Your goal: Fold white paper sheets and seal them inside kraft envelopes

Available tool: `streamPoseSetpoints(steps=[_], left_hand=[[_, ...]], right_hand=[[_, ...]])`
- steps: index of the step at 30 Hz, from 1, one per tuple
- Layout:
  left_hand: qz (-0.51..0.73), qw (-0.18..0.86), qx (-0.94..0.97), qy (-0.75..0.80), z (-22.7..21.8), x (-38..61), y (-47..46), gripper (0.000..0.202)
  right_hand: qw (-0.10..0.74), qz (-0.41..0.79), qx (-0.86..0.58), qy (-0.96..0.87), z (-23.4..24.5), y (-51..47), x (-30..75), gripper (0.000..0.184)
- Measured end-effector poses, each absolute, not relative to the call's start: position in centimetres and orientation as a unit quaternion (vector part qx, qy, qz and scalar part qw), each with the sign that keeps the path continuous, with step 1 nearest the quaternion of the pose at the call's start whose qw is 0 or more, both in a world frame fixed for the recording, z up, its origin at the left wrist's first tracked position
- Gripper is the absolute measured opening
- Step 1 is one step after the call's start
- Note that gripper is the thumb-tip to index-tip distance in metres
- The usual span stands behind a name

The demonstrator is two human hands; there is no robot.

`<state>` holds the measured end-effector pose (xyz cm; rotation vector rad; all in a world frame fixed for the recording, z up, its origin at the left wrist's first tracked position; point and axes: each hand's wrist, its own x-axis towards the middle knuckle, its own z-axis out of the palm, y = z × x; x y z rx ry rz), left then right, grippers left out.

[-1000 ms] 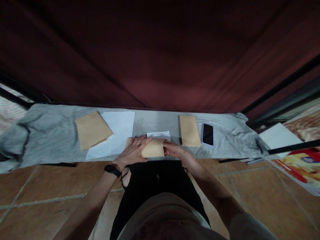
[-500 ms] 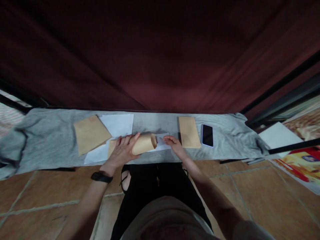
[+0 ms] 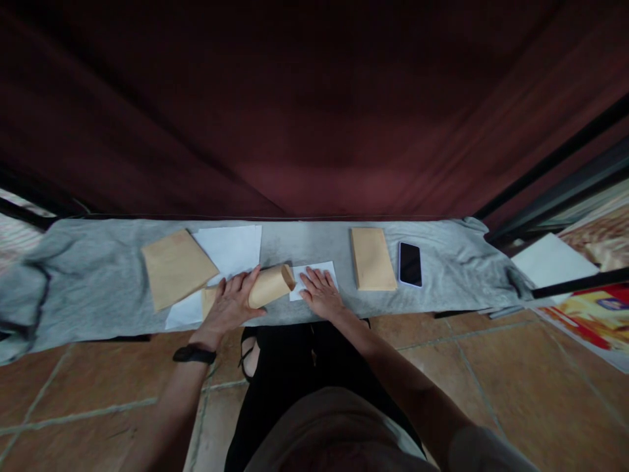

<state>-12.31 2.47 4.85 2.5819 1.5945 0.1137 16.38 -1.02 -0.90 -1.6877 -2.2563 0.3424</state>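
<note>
My left hand (image 3: 230,303) grips a brown paper envelope (image 3: 269,287) across its body, thumb on the near side and fingers on the far side. The envelope bulges, and its mouth gapes to the right. My right hand (image 3: 322,293) lies flat with its fingers spread on a small folded white paper (image 3: 325,267), just right of that mouth. The paper's left edge is close to the envelope's mouth; whether they touch I cannot tell. Part of the paper is hidden under my fingers.
White sheets (image 3: 233,246) and another brown envelope (image 3: 177,269) lie at left on the grey cloth (image 3: 314,239). To the right are a stack of brown envelopes (image 3: 373,259) and a phone (image 3: 409,264). Beyond the cloth hangs a dark red curtain (image 3: 314,131).
My right hand has moved left, and its pinched fingers have spread flat on the white paper. My left hand and the envelope have shifted slightly left, and the paper now lies outside the mouth.
</note>
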Motion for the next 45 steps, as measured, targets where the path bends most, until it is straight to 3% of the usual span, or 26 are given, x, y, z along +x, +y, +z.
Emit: streamPoseSetpoints(steps=[15, 26, 30, 36, 40, 45], left_hand=[[0.043, 0.066, 0.851, 0.519, 4.8, -12.3, 2.8, 0.116], [0.047, 0.047, 0.854, 0.515, 4.9, -12.1, 2.9, 0.117], [0.041, 0.070, 0.848, 0.524, 4.9, -12.1, 3.0, 0.116], [0.040, 0.080, 0.845, 0.527, 4.9, -12.1, 3.1, 0.117], [0.038, 0.071, 0.850, 0.521, 4.9, -12.0, 3.2, 0.116], [0.030, 0.081, 0.850, 0.520, 5.2, -11.8, 3.3, 0.116]], right_hand=[[0.178, 0.082, -0.708, -0.679, -0.3, -2.6, 20.8, 0.063], [0.071, 0.142, -0.809, -0.566, 3.4, -0.4, 19.1, 0.048], [0.064, 0.174, -0.820, -0.541, 3.7, 0.2, 19.3, 0.053], [0.090, 0.209, -0.821, -0.523, 3.2, 0.6, 20.0, 0.052], [0.111, 0.226, -0.811, -0.529, 2.6, 0.6, 20.5, 0.030], [0.288, 0.283, -0.771, -0.492, 1.6, 0.0, 21.7, 0.010]])
